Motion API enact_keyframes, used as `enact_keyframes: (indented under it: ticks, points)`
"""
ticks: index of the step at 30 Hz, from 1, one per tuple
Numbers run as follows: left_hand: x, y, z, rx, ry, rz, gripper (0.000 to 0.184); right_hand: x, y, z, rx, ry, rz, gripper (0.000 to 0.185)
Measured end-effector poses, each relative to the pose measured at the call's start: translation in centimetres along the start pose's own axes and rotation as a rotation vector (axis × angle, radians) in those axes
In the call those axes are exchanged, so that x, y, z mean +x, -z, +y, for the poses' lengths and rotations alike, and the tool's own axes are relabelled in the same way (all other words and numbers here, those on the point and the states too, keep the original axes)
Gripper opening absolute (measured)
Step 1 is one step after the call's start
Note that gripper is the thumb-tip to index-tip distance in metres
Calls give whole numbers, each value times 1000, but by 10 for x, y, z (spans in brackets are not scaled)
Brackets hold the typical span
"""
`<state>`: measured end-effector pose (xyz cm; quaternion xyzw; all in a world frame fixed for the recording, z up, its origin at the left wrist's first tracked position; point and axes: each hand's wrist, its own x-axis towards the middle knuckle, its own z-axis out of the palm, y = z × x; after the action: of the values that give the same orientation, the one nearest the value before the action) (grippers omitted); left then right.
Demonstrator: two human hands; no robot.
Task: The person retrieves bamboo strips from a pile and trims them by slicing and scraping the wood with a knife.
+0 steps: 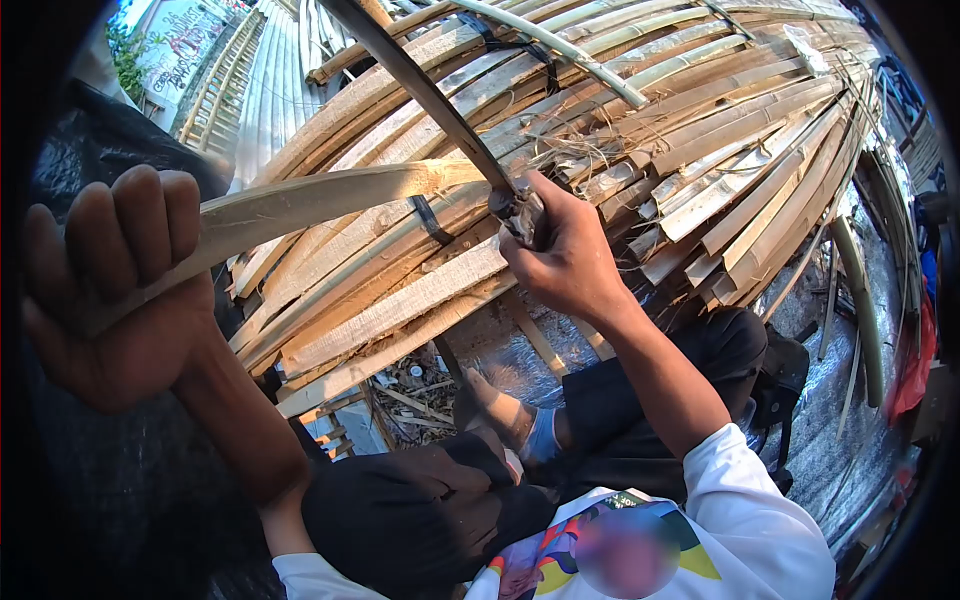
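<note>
My left hand, at the far left, is wrapped round one end of a bamboo strip. The strip runs rightward to a paler, cut-looking end beside the base of a long blade. My right hand is closed round the handle of this knife, whose grip looks wrapped in something grey. The blade points up and to the left, past the top edge. Beneath both hands lies a large stack of split bamboo strips, with dark bands across some of them.
Below the stack are my bent legs in dark trousers and a foot. A bamboo ladder-like frame and a wall with writing stand at upper left. Silvery sheeting and a red bag lie right.
</note>
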<state>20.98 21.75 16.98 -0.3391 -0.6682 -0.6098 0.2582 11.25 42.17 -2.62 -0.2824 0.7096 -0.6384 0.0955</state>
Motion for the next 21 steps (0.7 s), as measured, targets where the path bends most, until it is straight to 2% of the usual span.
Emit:
enact_keyframes:
  ticks: [1, 2, 4, 5, 7, 10, 12, 13, 15, 17, 19, 21]
  points:
    - [1, 4, -1, 5, 0, 2, 28, 0, -2, -1, 91, 53, -2, 14]
    - [0, 10, -2, -64, 17, -113, 27, -2, -7, 8, 32, 54, 26, 17]
    - [-4, 19, 1, -128, 31, -229, 31, -10, -19, 58, -153, -107, -31, 21]
    - [-6, 20, 1, -116, 41, -192, 32, -9, -18, 59, -219, -174, -29, 23]
    - [-6, 21, 1, -106, 47, -159, 32, -9, -2, 58, -143, -285, -76, 25]
    - [2, 3, -3, -106, 49, -145, 33, -1, 12, 36, -250, -198, -55, 24]
    - [11, -19, -4, -140, 59, -231, 31, 2, 17, 6, -269, -142, -50, 24]
    - [8, -18, -4, -140, 62, -226, 31, 0, 19, -12, -170, -67, -47, 22]
    - [4, -15, -5, 135, -41, 11, 34, 0, 14, -22, -70, 7, -48, 21]
    - [5, -11, -4, 115, -26, -45, 34, 1, 8, -21, 155, 96, -17, 19]
    - [5, -9, -2, 93, -14, -108, 35, 0, 2, 9, 90, 81, -23, 19]
    - [5, -8, -1, 18, 8, -145, 34, -1, -7, 49, -112, -94, -105, 21]
